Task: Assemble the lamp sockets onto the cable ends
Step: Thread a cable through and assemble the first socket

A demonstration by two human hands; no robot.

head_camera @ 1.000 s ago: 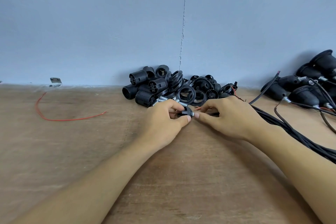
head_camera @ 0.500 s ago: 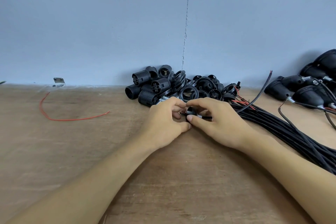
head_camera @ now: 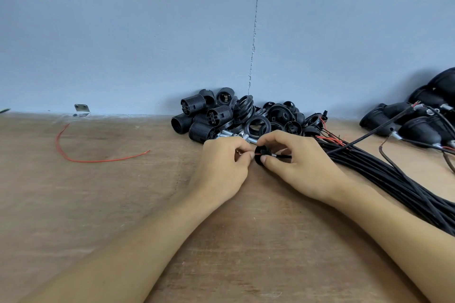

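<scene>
A loose red wire (head_camera: 81,155) lies curved on the wooden tabletop (head_camera: 98,216), at about nine o'clock from the hands and well apart from them. At twelve o'clock, against the wall, sits a heap of black threaded socket bodies, rings and caps (head_camera: 211,118), with a few short metal threaded tubes (head_camera: 225,134) at its near edge.

The left hand (head_camera: 221,167) has its thumb and forefinger closed in a pinch on the thin red conductor (head_camera: 256,154) that comes out of a black socket cap (head_camera: 259,150). Just at its three o'clock, the right hand (head_camera: 302,165) grips that cap between thumb and fingers, along with the black cable (head_camera: 284,156) feeding into it from the right. The piece is held low over the tabletop, between the two hands.

From three to five o'clock runs the bundle of black cables (head_camera: 394,179), and beyond it, at two o'clock, lie sockets already fitted on cables (head_camera: 418,128).

The step in hand looks like threading the cable end through the cap. Next, the conductors probably need pulling fully through, then a socket body from the heap has to be wired and screwed on. That calls for a steady pinch on the thin wire so it does not slip back.
</scene>
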